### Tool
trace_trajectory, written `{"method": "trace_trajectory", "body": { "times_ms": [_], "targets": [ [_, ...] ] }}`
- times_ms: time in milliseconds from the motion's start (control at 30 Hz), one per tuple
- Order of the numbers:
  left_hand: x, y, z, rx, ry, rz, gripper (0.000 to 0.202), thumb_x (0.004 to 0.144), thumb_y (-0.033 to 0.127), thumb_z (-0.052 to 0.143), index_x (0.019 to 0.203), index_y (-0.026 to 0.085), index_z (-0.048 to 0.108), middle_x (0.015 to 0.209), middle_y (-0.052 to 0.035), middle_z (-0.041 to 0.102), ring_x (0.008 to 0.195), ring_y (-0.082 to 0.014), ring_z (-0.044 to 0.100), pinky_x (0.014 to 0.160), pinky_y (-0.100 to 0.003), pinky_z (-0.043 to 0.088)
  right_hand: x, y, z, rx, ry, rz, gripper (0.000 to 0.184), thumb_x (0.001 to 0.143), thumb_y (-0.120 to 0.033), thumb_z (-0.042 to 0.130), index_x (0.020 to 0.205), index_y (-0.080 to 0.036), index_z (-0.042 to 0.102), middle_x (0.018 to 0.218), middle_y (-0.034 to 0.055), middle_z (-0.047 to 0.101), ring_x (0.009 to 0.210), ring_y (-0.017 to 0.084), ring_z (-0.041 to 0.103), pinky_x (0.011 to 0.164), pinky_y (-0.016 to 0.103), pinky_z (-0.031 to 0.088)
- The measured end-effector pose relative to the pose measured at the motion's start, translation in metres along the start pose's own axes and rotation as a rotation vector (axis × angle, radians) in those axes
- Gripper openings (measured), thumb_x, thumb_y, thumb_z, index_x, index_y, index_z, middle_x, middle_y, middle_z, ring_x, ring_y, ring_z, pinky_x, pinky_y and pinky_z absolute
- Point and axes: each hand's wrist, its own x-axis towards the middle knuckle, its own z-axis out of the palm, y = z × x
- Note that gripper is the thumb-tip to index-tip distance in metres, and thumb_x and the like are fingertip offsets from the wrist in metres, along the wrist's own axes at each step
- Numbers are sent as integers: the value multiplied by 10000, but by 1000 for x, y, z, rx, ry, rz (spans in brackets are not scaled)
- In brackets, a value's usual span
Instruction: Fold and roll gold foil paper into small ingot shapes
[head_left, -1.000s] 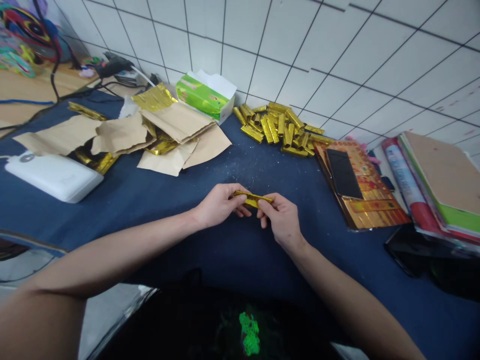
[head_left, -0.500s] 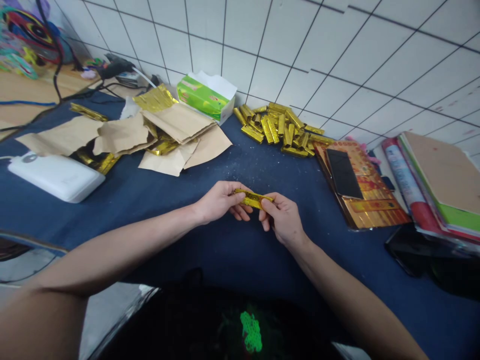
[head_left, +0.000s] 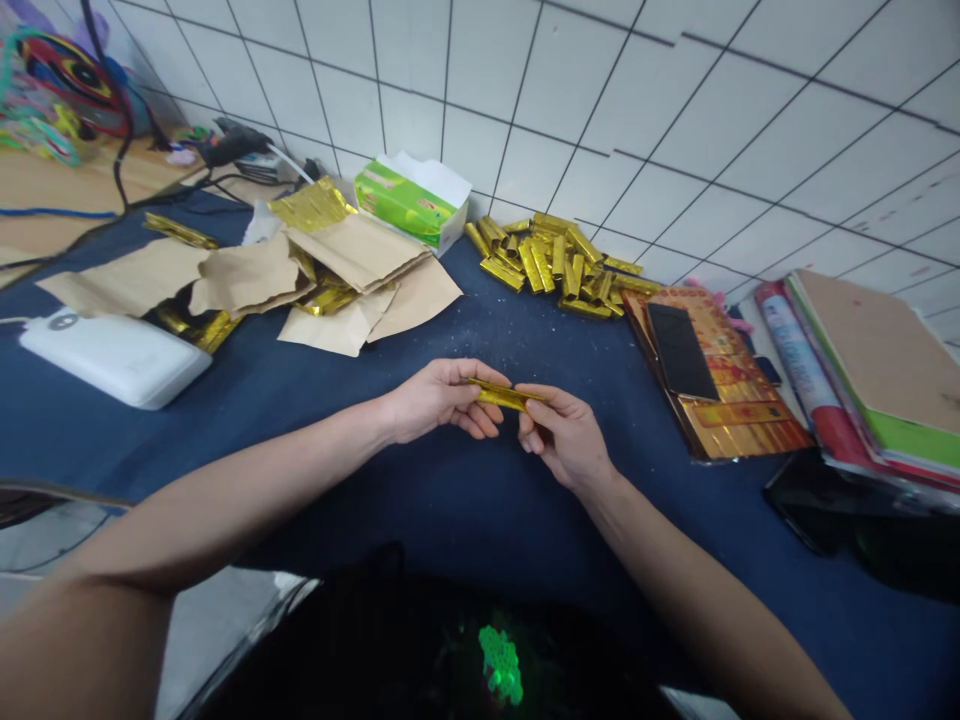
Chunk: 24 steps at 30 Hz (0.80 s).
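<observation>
A narrow folded strip of gold foil paper is held level above the dark blue tablecloth, between my two hands. My left hand pinches its left end, thumb on the near side and fingers behind. At the other end, my right hand grips it between thumb and forefinger, the other fingers curled below. Farther back, against the tiled wall, lies a heap of folded gold paper pieces, several of them hollow and open at the ends.
Torn brown paper covers more gold foil at the left, beside a white power bank. A green tissue pack stands by the wall. Rightward, a black phone rests on an orange-gold packet, near stacked notebooks.
The gold strip showed an open hollow facing up before; now it looks narrower and closed along its top. Both hands keep hold of its ends in nearly the same place.
</observation>
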Motion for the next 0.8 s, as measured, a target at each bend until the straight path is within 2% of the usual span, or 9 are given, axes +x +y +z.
{"method": "trace_trajectory", "body": {
  "times_ms": [167,300,500,633,800],
  "targets": [
    [2,1,-3,-101,3,-35,212,780,36,453,926,80,600,736,-87,686,615,-140,667,608,-245,529,0,-2,0,85,-33,27,150,680,-157,616,802,-199,692,532,-33,616,369,58,473,425,222,413],
    [4,1,-4,-83,24,-37,206,771,42,456,907,79,605,708,-71,671,571,-128,652,559,-229,518,2,-2,-2,99,-42,56,150,676,-149,613,800,-180,690,563,-20,629,392,63,496,451,231,436],
    [4,0,3,182,134,12,195,764,45,426,877,104,573,586,-8,611,435,-97,584,416,-184,446,4,3,-4,24,-26,34,125,693,-147,598,808,-168,641,540,-26,623,369,74,503,414,217,416],
    [4,-5,7,380,130,57,183,820,153,437,949,107,559,526,24,563,381,-79,531,386,-176,419,4,5,-2,-71,-27,22,119,713,-192,608,826,-168,583,477,-57,584,303,57,433,345,187,351],
    [1,-11,13,628,160,95,192,845,225,430,919,128,577,531,39,544,372,-53,496,390,-158,392,3,4,1,-236,-25,32,127,731,-257,624,779,-171,544,422,-82,532,268,33,351,290,155,267]
  ]
}}
